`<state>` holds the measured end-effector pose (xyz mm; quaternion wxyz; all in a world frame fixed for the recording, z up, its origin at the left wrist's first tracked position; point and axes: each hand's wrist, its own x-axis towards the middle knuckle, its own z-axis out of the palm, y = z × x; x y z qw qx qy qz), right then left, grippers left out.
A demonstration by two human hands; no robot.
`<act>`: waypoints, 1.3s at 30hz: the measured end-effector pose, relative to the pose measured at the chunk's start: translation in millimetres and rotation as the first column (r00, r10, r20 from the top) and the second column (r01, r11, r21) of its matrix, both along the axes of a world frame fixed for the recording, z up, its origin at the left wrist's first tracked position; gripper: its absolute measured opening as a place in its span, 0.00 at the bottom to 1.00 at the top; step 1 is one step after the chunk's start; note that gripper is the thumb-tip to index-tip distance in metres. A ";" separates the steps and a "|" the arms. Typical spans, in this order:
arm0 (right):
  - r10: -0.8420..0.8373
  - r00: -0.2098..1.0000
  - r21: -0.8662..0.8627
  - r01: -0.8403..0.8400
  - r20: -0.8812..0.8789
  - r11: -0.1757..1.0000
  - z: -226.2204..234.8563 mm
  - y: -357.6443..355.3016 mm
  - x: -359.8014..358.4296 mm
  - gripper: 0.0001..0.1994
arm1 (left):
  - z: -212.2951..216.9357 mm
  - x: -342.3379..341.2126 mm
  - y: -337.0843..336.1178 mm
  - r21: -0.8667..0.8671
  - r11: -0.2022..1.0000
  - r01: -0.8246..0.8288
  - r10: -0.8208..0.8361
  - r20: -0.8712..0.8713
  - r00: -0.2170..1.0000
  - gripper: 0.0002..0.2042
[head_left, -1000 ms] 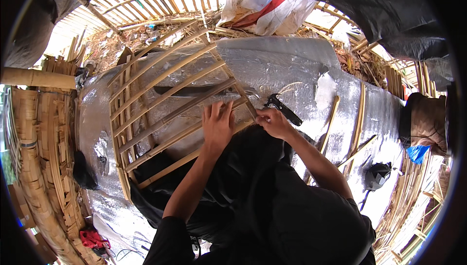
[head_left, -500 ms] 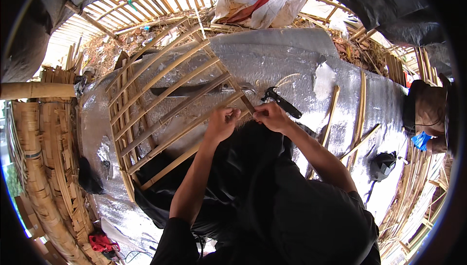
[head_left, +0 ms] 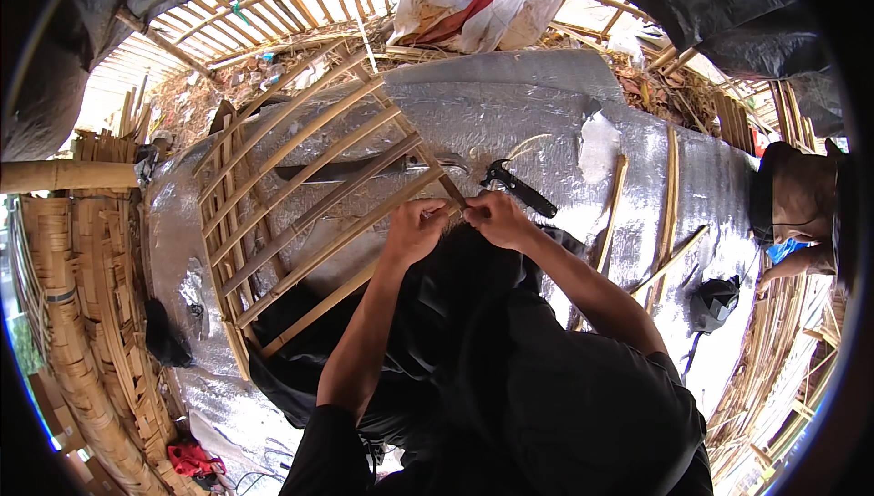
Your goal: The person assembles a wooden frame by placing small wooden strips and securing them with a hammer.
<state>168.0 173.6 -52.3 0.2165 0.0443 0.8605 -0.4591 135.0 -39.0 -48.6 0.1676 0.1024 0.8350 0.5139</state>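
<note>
A frame of bamboo slats (head_left: pixel 314 214) leans across my lap, its long strips joined by a darker crossbar at the right end. At the crossbar's near corner, my right hand (head_left: pixel 496 221) is closed, thumb and fingers pinching the bar's tip. My left hand (head_left: pixel 417 230) is curled shut just beside it, over the end of the nearest slat; what its fingertips hold is hidden. A black-handled claw hammer (head_left: pixel 521 190) lies on the silvery sheet beyond my right hand. Behind the slats rests a long, dark-bladed knife (head_left: pixel 341 171), partly covered by them.
The crinkled silver sheet (head_left: pixel 510 95) covers the ground. Loose bamboo strips (head_left: pixel 669 204) lie to the right, near a black pouch-like object (head_left: pixel 714 303). At the right edge is another person's hand (head_left: pixel 792 265). Bundled bamboo (head_left: pixel 96 296) stands left; a white sack (head_left: pixel 482 9) sits at the back.
My hands have drawn slightly closer together at the frame's corner. The view has shifted a little, and the other person's hand has come into sight at the right.
</note>
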 end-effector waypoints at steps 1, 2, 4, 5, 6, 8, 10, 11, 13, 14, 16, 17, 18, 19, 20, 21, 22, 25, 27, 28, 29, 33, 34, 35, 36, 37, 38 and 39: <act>-0.001 1.000 -0.007 0.002 0.029 1.000 4.7 0.5 -0.9 0.15 | 3.3 -0.1 0.8 -0.011 1.000 0.028 -0.028 -0.025 0.999 0.08; -0.002 0.998 -0.014 0.003 0.057 1.000 6.9 0.6 -1.4 0.15 | 7.8 0.0 1.9 -0.023 0.998 0.055 -0.056 -0.049 0.997 0.09; -0.010 1.000 -0.011 0.010 -0.013 1.000 -0.7 -0.6 1.7 0.15 | 10.3 1.0 2.5 -0.034 0.996 0.085 -0.087 -0.074 0.993 0.10; -0.015 0.999 -0.009 0.014 -0.047 1.000 -3.3 -0.8 3.6 0.15 | 10.2 2.3 2.3 -0.033 0.996 0.087 -0.089 -0.075 0.993 0.10; -0.004 0.999 -0.020 0.004 -0.036 1.000 -5.4 0.8 5.3 0.14 | 10.0 3.8 2.0 -0.032 0.995 0.090 -0.092 -0.076 0.993 0.10; 0.026 0.999 -0.046 -0.027 -0.018 0.999 0.9 0.6 2.6 0.14 | 8.4 7.5 1.6 -0.035 0.996 0.087 -0.091 -0.144 0.985 0.11; 0.033 0.999 -0.083 -0.034 -0.019 0.996 2.3 0.7 3.1 0.14 | 8.3 10.5 2.3 -0.031 0.995 0.090 -0.094 -0.177 0.980 0.11; 0.034 0.999 -0.100 -0.036 -0.020 0.994 3.0 1.2 3.8 0.13 | 8.9 11.4 2.9 -0.027 0.995 0.094 -0.097 -0.175 0.980 0.12; 0.052 0.993 -0.119 -0.064 -0.104 0.991 1.4 1.5 7.0 0.13 | 11.2 13.7 4.5 -0.015 0.995 0.094 -0.096 -0.168 0.981 0.12; 0.059 0.988 -0.127 -0.078 -0.145 0.989 0.4 1.8 8.1 0.12 | 14.1 15.1 5.5 -0.009 0.996 0.090 -0.091 -0.162 0.983 0.11; 0.038 0.996 -0.162 -0.051 -0.087 0.985 0.2 1.0 8.3 0.11 | 13.2 14.8 5.8 0.007 0.996 0.090 -0.087 -0.203 0.975 0.11; 0.030 0.998 -0.182 -0.039 -0.056 0.983 0.4 -0.6 8.6 0.11 | 9.3 12.0 5.6 0.017 0.995 0.094 -0.087 -0.249 0.965 0.11; 0.032 0.999 -0.160 -0.038 -0.043 0.986 -1.0 -2.4 10.1 0.11 | 7.0 11.1 4.9 0.026 0.995 0.099 -0.086 -0.295 0.952 0.11; 0.031 0.999 -0.132 -0.035 -0.034 0.991 -2.4 -2.2 11.3 0.11 | 7.8 10.9 6.1 0.022 0.995 0.098 -0.089 -0.258 0.962 0.11; 0.029 0.999 -0.104 -0.032 -0.025 0.994 -3.8 -1.9 12.3 0.10 | 9.3 11.0 7.4 0.018 0.995 0.097 -0.091 -0.220 0.971 0.11; 0.018 0.999 -0.106 -0.021 -0.032 0.994 -5.5 -0.7 13.2 0.10 | 10.0 10.6 8.5 0.014 0.995 0.097 -0.092 -0.182 0.979 0.11; 0.007 0.999 -0.115 -0.011 -0.036 0.993 -6.3 -1.7 15.2 0.10 | 8.9 10.2 7.8 0.015 0.994 0.105 -0.102 -0.155 0.983 0.11; -0.033 0.999 -0.147 0.037 0.027 0.988 -2.5 -2.1 14.1 0.09 | 0.5 6.5 6.4 0.022 0.994 0.103 -0.101 -0.074 0.992 0.11; -0.031 0.998 -0.149 0.039 0.053 0.988 -0.1 -1.4 12.1 0.09 | -7.9 6.0 5.3 0.029 0.998 0.062 -0.061 -0.024 0.998 0.10; -0.021 0.999 -0.141 0.027 0.045 0.990 -1.2 -1.0 12.3 0.10 | -9.3 5.4 6.0 0.012 0.999 0.031 -0.031 0.007 0.999 0.10; -0.011 0.999 -0.132 0.016 0.038 0.991 -2.0 -0.8 12.5 0.10 | -10.6 5.1 6.7 -0.006 1.000 0.000 0.000 0.037 0.999 0.10; -0.069 0.995 -0.142 0.079 0.073 0.987 -11.7 -1.7 16.0 0.11 | 5.3 -16.5 7.8 -0.004 0.995 0.103 -0.087 0.507 0.857 0.14; -0.082 0.989 -0.183 0.104 0.127 0.978 -16.9 -2.4 12.8 0.12 | 5.8 -17.9 7.3 -0.001 0.994 0.107 -0.092 0.509 0.856 0.15; -0.092 0.979 -0.222 0.132 0.182 0.966 -21.6 -2.6 11.2 0.14 | 6.2 -18.6 7.2 0.002 0.994 0.112 -0.097 0.512 0.854 0.17; -0.100 0.979 -0.179 0.132 0.176 0.975 -25.5 -2.3 12.2 0.15 | 6.7 -18.3 7.2 0.006 0.993 0.116 -0.103 0.514 0.852 0.18; -0.106 0.980 -0.136 0.130 0.170 0.982 -19.0 -4.9 10.1 0.17 | 10.7 -17.6 7.8 -0.018 0.996 0.082 -0.060 0.533 0.844 0.17; -0.114 0.980 -0.092 0.131 0.164 0.987 -10.4 -6.7 8.9 0.18 | 19.9 -16.6 9.6 -0.040 0.998 0.050 -0.020 0.551 0.834 0.17; -0.106 0.981 -0.079 0.120 0.162 0.990 -1.3 -8.0 7.6 0.19 | 24.6 -15.7 10.1 -0.064 0.998 0.019 0.021 0.568 0.823 0.17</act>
